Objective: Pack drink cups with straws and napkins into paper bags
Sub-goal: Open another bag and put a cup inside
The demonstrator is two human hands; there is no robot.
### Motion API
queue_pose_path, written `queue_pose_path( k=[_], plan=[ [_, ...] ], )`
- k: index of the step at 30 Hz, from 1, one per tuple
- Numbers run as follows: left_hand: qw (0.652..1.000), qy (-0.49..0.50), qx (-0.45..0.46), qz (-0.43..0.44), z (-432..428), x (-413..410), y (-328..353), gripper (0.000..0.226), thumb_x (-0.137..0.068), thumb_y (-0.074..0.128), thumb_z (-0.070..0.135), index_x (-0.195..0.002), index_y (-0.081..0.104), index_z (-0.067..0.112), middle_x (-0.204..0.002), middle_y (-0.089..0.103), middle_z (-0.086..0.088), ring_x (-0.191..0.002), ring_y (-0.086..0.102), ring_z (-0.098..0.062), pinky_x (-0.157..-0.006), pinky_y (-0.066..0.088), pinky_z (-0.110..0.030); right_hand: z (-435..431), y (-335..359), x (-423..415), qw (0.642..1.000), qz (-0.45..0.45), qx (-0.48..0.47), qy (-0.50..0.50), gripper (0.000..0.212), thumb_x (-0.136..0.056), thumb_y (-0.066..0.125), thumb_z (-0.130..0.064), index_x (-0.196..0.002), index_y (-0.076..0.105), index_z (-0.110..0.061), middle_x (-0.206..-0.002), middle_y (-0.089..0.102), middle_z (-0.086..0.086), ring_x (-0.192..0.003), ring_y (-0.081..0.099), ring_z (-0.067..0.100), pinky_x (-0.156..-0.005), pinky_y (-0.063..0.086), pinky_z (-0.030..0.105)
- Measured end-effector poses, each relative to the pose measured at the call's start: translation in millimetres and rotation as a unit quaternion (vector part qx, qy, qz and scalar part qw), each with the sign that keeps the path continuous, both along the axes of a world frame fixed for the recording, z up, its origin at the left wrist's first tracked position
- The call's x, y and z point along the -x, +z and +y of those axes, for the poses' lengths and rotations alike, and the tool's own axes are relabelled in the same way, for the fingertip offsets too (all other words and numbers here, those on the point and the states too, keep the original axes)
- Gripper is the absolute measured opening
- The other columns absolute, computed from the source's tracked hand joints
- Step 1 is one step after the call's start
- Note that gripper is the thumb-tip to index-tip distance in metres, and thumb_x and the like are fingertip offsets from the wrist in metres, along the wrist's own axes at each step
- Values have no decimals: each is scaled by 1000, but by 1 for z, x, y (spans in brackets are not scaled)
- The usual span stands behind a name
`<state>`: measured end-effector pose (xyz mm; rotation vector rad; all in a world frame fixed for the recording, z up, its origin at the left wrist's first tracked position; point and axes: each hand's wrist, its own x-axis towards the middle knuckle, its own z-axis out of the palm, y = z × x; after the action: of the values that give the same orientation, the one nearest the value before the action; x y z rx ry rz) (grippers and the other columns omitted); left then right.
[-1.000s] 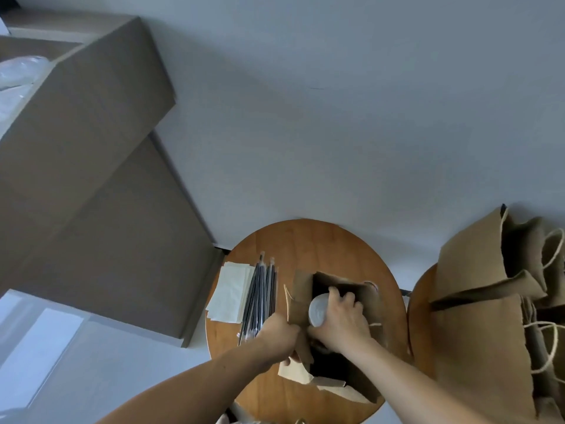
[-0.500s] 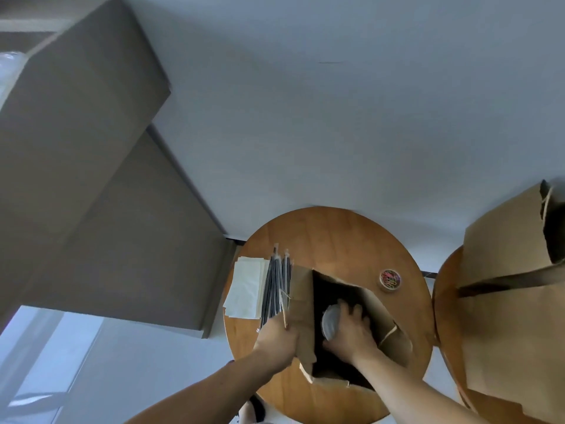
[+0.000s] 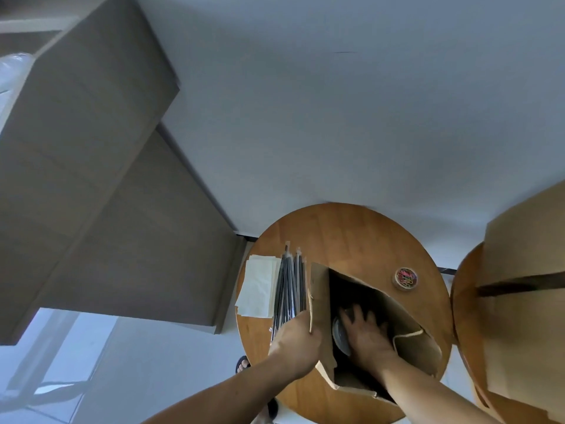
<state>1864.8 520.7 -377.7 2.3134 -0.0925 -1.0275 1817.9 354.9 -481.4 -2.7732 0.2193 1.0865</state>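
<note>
Grip of left hand [image 3: 295,342] tight on paper bag [image 3: 319,289] rim; grip of right hand [image 3: 368,335] inside, around cup [image 3: 338,332].

light: dim, soft daylight, brightest lower left | shadow: paper bag [image 3: 320,301] interior near black | focus: mildly soft | edges: wide-angle curving

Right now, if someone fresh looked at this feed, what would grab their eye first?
The open paper bag standing on the round wooden table, lower centre: the left hand grips its left edge while the right hand reaches inside, holding a lidded cup from above. Just left of the bag lie a bundle of dark straws and a stack of white napkins.
</note>
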Motion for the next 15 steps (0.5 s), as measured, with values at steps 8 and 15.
queue_pose_path(
  k=[8,15],
  plan=[
    [1000,-23,-15,0,-14,5,-5,24,-97,41,31,-109,60,22,-92,68,0,-83,69,-17,-80,61,-39,-23,5,5,1000,1,8,18,106,-77,74,-40,-154,2,-30,-158,5,10,-138,17,43,-107,32,60],
    [997,-38,-50,-36,-21,1,-3,27,-97,40,31,-116,58,24,-97,67,0,-86,68,-19,-81,60,-39,-11,3,3,997,-60,-15,-37,107,-77,72,-49,-154,1,-29,-157,9,8,-134,28,38,-101,45,47]
  ],
)
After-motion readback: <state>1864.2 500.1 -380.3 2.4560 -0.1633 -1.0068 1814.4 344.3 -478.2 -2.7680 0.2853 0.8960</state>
